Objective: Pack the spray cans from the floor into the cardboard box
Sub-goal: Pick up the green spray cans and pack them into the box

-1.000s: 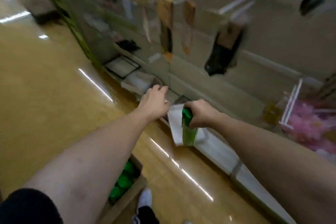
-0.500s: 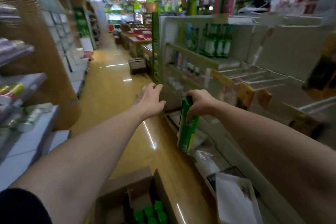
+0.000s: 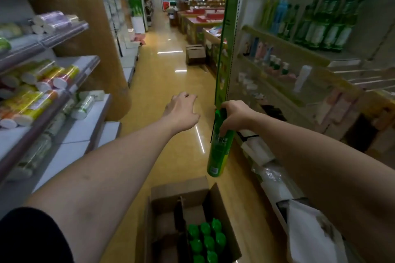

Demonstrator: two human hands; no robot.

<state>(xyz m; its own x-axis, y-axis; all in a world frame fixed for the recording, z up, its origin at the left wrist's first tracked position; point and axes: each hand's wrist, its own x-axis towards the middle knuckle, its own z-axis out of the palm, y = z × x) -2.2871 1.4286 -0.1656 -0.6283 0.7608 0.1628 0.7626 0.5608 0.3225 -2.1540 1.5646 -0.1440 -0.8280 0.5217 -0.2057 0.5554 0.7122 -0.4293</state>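
Note:
My right hand (image 3: 234,114) grips the top of a green spray can (image 3: 218,151), which hangs upright in the air above the aisle floor. Below it, at the bottom of the view, an open cardboard box (image 3: 160,209) stands on the floor. Several green-capped cans (image 3: 206,241) fill the box's right side; its left side shows bare cardboard. My left hand (image 3: 181,110) reaches forward over the floor with relaxed fingers and holds nothing.
Shelves of rolled goods (image 3: 38,85) line the left. A white shelf unit (image 3: 299,49) with bottles lines the right, with plastic-wrapped packs (image 3: 310,230) at its base. Another cardboard box (image 3: 195,53) sits farther down the shiny yellow aisle floor (image 3: 162,83).
The view has swung up from the shelf base to the whole aisle. The can in my right hand now hangs above the box, which has come fully into view below.

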